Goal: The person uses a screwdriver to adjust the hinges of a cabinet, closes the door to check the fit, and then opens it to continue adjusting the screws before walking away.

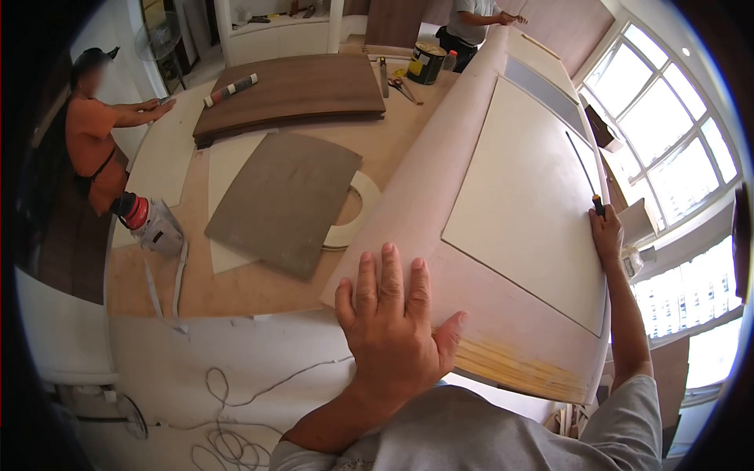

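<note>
Lengthwise from near to far, the pinkish panel (385,218) lies on the right, a pale rectangular sheet (522,196) set in its face and yellowish streaks along its near edge. The left hand (395,334), fingers spread wide, is over its near left part; whether it touches is unclear. The right hand (606,233), at the right edge, grips a screwdriver (598,206) pointing away. On the tan table (267,298) to the left lie a grey sheet (284,206) partly covering a white ring (363,206), brown boards (290,96), a can (425,64) and scissors (402,89). Windows (656,106) stand right; a cord (228,436) loops at lower left. One person (96,129) is at far left; another (470,22), at the far end, is cut off. Black corners frame the view.
</note>
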`<state>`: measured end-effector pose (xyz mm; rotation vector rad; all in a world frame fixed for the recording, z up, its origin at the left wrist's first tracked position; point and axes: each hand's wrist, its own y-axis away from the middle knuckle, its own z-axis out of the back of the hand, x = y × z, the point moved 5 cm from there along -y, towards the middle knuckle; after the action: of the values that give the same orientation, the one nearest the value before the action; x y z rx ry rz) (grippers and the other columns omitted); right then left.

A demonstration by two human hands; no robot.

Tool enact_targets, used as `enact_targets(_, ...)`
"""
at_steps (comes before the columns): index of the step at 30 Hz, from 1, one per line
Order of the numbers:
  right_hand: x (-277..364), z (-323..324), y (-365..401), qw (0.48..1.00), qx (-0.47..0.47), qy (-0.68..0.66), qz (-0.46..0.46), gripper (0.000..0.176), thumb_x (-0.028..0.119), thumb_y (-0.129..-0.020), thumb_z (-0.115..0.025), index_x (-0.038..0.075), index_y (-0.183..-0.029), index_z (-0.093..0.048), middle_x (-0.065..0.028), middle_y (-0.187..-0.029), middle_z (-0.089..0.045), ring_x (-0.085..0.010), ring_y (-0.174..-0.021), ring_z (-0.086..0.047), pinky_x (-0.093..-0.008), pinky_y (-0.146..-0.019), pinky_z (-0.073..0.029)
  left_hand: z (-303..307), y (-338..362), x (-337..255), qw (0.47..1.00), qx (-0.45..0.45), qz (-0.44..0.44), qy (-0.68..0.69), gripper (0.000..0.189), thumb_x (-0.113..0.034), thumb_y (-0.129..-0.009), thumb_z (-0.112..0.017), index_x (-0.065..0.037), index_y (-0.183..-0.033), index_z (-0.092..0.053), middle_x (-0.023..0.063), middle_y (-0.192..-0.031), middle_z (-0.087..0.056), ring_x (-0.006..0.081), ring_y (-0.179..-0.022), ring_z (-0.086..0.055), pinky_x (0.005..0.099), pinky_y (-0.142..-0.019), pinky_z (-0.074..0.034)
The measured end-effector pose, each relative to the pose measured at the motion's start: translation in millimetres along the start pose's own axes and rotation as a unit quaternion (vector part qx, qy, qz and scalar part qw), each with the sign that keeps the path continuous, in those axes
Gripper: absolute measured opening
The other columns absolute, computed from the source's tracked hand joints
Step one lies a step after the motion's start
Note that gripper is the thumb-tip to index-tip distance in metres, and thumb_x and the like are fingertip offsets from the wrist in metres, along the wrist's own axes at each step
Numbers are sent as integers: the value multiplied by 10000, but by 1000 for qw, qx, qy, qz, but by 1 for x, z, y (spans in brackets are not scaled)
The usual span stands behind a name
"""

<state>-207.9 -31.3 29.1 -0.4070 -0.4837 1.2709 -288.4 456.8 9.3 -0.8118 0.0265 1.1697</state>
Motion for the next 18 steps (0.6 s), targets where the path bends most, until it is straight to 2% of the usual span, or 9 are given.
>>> enact_targets(8,6,2,-1,1000,-21,5,-1,311,290,-862,-671,14,-839,-530,-241,-792,-629,-463,-750,-603,-517,-661,-464,-1,-1,-4,999,2,1,-44,661,-507,-848,-597,19,-1249,-601,277,-1344,-509,446,-1250,-452,557,-1032,-286)
enact_targets(11,13,7,-2,999,-11,-4,-36,308,287,-845,-669,7,-821,-543,-243,-793,-624,-459,-795,-603,-528,-714,-465,0,-2,-6,998,0,-2,-56,645,-481,-842,-620,19,-1250,-600,280,-1347,-507,450,-1250,-453,549,-1037,-299)
enact_targets(13,2,-1,-6,1000,7,-3,-29,296,281,-853,-638,-5,-826,-567,-248,-830,-629,-441,-844,-607,-512,-754,-469,-1,-3,-5,998,-3,-4,-66,622,-458,-852,-622,9,-1262,-597,253,-1372,-502,445,-1253,-460,546,-1051,-297)
enact_targets(14,12,2,-7,999,39,17,-28,302,284,-867,-598,-17,-843,-591,-253,-879,-630,-431,-880,-605,-498,-790,-470,-5,-3,-2,997,-1,-6,-76,623,-466,-858,-610,3,-1267,-597,245,-1382,-497,439,-1262,-457,553,-1050,-292)
enact_targets(15,-5,-10,-11,998,43,16,-44,330,305,-884,-575,-23,-874,-604,-259,-933,-635,-419,-926,-606,-488,-824,-467,-9,0,-2,996,4,-8,-85,624,-475,-863,-598,-2,-1271,-597,238,-1392,-492,433,-1271,-454,560,-1050,-286)
enact_targets(18,2,-4,-16,996,89,2,-24,345,347,-911,-580,5,-959,-596,-230,-973,-657,-387,-978,-619,-468,-864,-458,-7,-1,-4,996,6,-28,-86,584,-415,-879,-616,-7,-1295,-584,223,-1401,-495,418,-1282,-458,526,-1056,-309)
